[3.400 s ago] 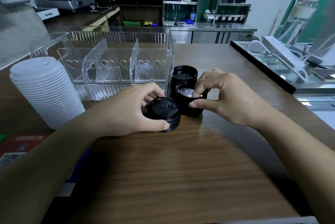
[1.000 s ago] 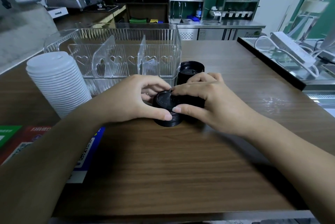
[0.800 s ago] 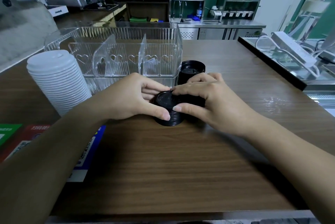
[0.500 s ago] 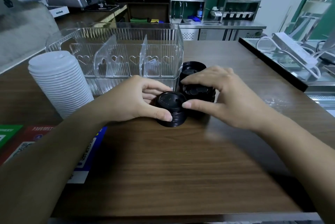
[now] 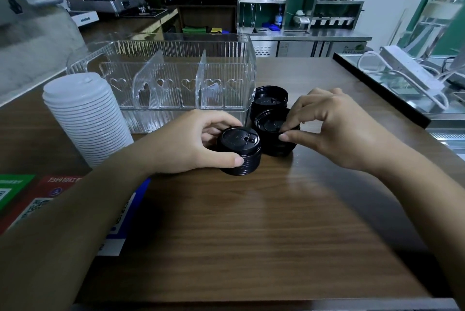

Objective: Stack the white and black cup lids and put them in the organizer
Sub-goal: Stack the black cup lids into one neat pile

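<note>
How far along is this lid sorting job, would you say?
Roughly midway. Done: the white lid stack stands finished beside the clear organizer. In hand: the left hand grips a black lid stack, while the right hand picks at upturned black lids, with another upturned pile behind. Left: merging the black lids and loading both colours; no lids are in the organizer yet.

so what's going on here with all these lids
A person is sorting cup lids on a wooden counter. The left hand grips a stack of black lids standing dome up, while the right hand pinches at a second black stack lying open side up. A third black pile sits behind it. The white lid stack stands at the left, and the clear organizer holds no lids yet.
</note>
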`<act>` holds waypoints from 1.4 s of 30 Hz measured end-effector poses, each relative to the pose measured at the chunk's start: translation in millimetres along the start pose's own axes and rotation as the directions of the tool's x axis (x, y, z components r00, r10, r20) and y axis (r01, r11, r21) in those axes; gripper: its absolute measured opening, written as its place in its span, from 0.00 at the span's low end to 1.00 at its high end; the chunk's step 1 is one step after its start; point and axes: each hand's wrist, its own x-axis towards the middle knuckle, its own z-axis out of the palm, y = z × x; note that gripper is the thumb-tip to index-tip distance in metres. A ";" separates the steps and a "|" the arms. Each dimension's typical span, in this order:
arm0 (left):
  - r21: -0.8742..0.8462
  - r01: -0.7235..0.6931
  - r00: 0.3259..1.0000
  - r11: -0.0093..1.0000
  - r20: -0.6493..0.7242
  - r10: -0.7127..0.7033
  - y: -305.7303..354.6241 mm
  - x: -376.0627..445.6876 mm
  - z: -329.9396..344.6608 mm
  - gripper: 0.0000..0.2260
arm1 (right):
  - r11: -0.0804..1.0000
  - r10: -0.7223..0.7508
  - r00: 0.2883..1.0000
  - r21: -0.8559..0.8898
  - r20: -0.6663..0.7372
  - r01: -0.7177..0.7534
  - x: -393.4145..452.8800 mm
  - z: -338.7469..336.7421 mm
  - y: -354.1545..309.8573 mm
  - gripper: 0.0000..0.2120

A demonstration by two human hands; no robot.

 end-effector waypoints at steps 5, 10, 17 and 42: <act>-0.002 -0.007 1.000 1.000 -0.015 0.007 1.0 0.6 2.4 0.22 | 0.998 0.049 0.999 0.029 0.005 -0.049 -0.2 2.8 -2.2 0.04; 0.004 -0.011 1.000 1.000 -0.014 0.011 3.3 -0.1 4.2 0.22 | 0.989 0.114 0.993 0.091 -0.004 -0.113 -0.6 3.6 -5.0 0.08; 0.005 -0.011 1.000 1.000 -0.011 0.011 4.7 -0.3 4.2 0.23 | 0.969 0.125 0.992 0.218 -0.007 -0.120 -1.3 -1.7 -9.5 0.06; -0.066 -0.342 0.871 0.938 -0.398 0.289 16.2 5.0 19.5 0.40 | 0.480 0.258 0.965 0.873 -0.045 -0.088 6.2 6.6 -38.8 0.09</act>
